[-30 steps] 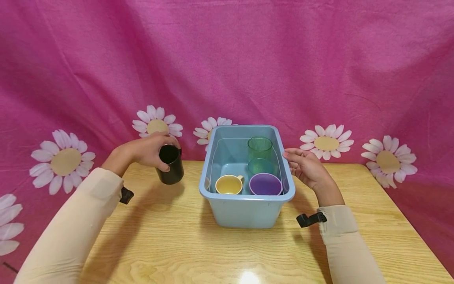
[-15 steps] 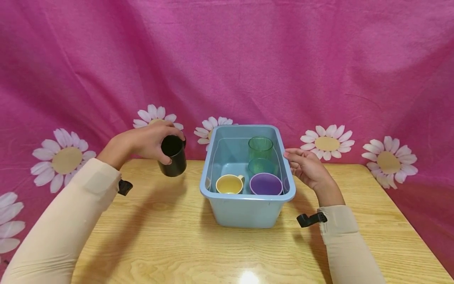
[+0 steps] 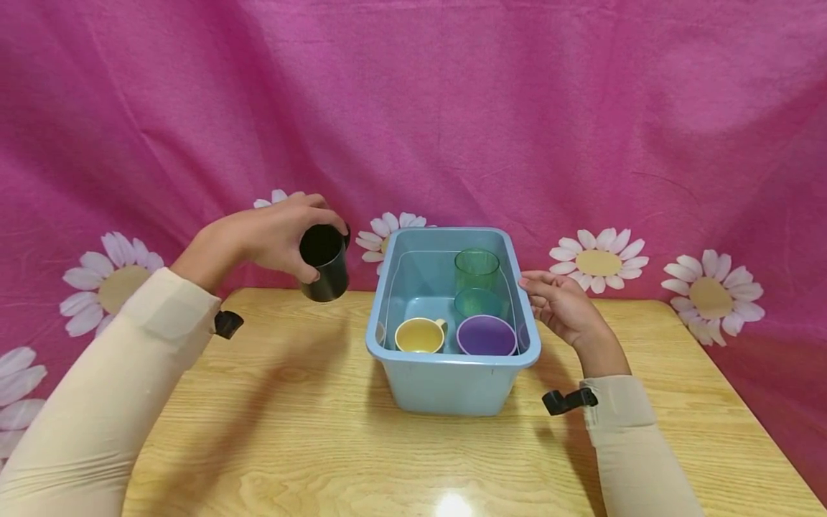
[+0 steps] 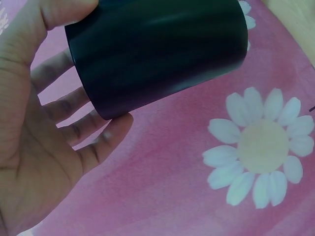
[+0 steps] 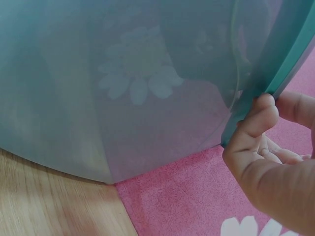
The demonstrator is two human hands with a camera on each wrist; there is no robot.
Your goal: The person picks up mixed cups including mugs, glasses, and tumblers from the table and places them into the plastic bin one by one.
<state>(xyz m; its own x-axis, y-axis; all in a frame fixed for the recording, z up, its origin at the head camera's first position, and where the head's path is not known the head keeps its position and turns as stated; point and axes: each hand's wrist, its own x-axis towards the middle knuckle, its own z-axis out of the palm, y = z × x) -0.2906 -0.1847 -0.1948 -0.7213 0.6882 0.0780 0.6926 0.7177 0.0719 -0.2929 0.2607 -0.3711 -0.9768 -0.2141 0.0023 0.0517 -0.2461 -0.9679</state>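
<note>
My left hand (image 3: 281,233) grips a black mug (image 3: 329,276) near its rim, thumb on the near side and fingers round the far side. The mug hangs tilted in the air left of the tub, its dark mouth facing me. In the left wrist view the mug (image 4: 162,54) lies across the fingers. My right hand (image 3: 568,305) pinches the right rim of a light blue plastic tub (image 3: 446,388); the right wrist view has thumb and fingers at that rim (image 5: 283,69). Inside the tub are a yellow cup (image 3: 420,336), a purple cup (image 3: 486,336) and green glasses (image 3: 477,267).
The tub stands on a wood-grain table (image 3: 291,431). Behind it hangs a pink cloth (image 3: 439,122) printed with white daisies. Both wrists wear small black cameras, such as the right camera (image 3: 568,401).
My left hand has raised the black mug higher and moved it right, toward the tub. The right hand stays at the tub's rim, and the cups inside have not moved.
</note>
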